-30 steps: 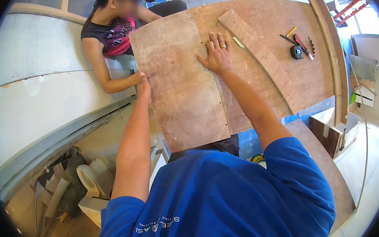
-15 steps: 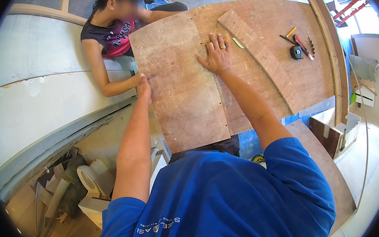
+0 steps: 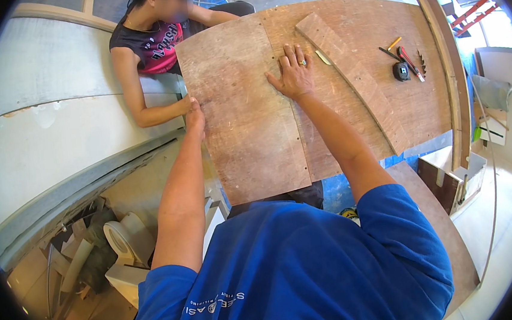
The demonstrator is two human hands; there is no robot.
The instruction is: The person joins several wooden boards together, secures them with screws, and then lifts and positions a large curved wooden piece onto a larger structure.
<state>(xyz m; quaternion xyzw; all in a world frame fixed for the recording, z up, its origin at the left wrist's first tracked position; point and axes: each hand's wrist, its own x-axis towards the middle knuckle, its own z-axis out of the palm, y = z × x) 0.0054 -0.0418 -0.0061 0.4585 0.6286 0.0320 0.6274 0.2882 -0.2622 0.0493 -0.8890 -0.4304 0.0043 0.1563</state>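
A plywood panel (image 3: 246, 106) lies on top of a larger plywood board (image 3: 348, 38), its left edge jutting out toward the wall. My left hand (image 3: 195, 118) grips that left edge, thumb uppermost, with the other fingers mostly hidden. Beside it, a co-worker's hand reaches the same edge, partly covered by mine. My right hand (image 3: 295, 75), wearing a ring, presses flat with spread fingers across the seam between panel and board. A narrow plywood strip (image 3: 352, 83) rests slantwise to its right, and a small pale green piece (image 3: 322, 57) lies against the strip.
A black tape measure (image 3: 400, 71), a red utility knife (image 3: 409, 62) and a yellow-ended tool (image 3: 394, 43) lie on the board's right part. A long wooden rail (image 3: 449, 78) borders it. The co-worker (image 3: 151, 54) crouches at the far left. A toilet (image 3: 129, 241) and scraps stand lower left.
The co-worker's upper body has shifted slightly. Both my hands keep their places on the plywood.
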